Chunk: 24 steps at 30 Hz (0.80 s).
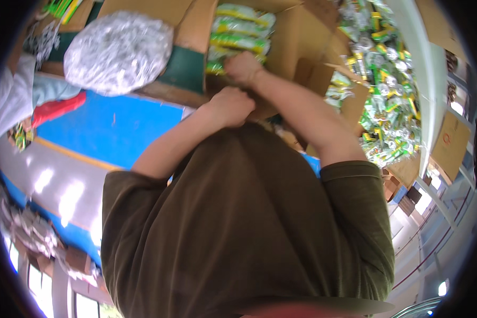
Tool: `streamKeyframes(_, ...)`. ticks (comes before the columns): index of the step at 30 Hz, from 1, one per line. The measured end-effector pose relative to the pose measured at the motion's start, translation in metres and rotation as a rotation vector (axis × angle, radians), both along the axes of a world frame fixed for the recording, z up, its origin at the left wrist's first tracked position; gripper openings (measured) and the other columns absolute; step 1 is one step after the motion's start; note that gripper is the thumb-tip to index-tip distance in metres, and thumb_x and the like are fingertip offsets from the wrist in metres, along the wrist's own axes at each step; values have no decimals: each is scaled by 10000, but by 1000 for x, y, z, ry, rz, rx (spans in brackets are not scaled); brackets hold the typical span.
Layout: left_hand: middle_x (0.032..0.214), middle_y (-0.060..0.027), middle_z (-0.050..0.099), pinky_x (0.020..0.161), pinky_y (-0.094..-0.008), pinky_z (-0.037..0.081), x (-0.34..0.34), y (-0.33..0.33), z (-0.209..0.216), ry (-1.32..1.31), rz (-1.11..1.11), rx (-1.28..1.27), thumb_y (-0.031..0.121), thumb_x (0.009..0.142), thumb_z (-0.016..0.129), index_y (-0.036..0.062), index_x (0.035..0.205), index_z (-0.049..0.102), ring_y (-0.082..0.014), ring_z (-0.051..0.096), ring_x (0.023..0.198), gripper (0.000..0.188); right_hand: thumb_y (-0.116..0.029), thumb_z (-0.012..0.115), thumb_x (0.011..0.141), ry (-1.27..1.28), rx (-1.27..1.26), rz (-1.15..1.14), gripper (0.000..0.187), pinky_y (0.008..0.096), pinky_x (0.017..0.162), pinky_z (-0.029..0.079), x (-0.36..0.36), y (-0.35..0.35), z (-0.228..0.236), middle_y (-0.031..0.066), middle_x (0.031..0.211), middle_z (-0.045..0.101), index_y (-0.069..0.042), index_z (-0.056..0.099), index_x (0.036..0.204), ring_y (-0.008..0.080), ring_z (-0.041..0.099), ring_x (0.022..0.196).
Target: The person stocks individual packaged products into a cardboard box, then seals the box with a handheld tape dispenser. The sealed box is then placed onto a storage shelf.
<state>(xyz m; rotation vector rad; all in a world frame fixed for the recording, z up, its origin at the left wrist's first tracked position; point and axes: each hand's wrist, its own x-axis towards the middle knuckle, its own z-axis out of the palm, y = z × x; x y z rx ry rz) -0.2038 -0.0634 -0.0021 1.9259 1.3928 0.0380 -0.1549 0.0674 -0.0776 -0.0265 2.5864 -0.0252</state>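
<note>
A cardboard box (286,53) stands before me, with a row of shiny green, yellow and silver packets (240,33) lying side by side in it. My right hand (244,69) is inside the box at the nearest packet, its fingers curled; what they hold, if anything, is hidden. At the near side of the box, just below and left of the right hand, my left hand (233,106) is closed like a fist. Its fingertips do not show, so I cannot make out what is in it.
Left of the box, a clear plastic bag (119,52) bulges with silvery pieces. A blue surface (111,124) and a red item (59,108) lie nearer on the left. Many loose green-and-yellow packets (389,95) are heaped at right. Another person's sleeve (13,100) shows at far left.
</note>
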Motion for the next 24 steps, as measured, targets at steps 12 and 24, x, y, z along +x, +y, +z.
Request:
streamKeyframes(12,871,-124,705,742,-423,547,-4,-2,9,-1,275,-9,113,793,582,210,1136,682,-295,684,829,369,-271,557,893,90,-81,-51,202,411,592,548,-26,15,53,143,816,706,-79,615,909,297,699,716)
streamKeyframes(24,841,-38,597,701,-342,526,20,-33,23,158,499,167,155,796,562,141,996,634,-220,645,830,213,-697,395,886,218,421,-819,811,511,1101,293,-27,432,-66,142,1455,446,-69,462,1396,326,443,1321)
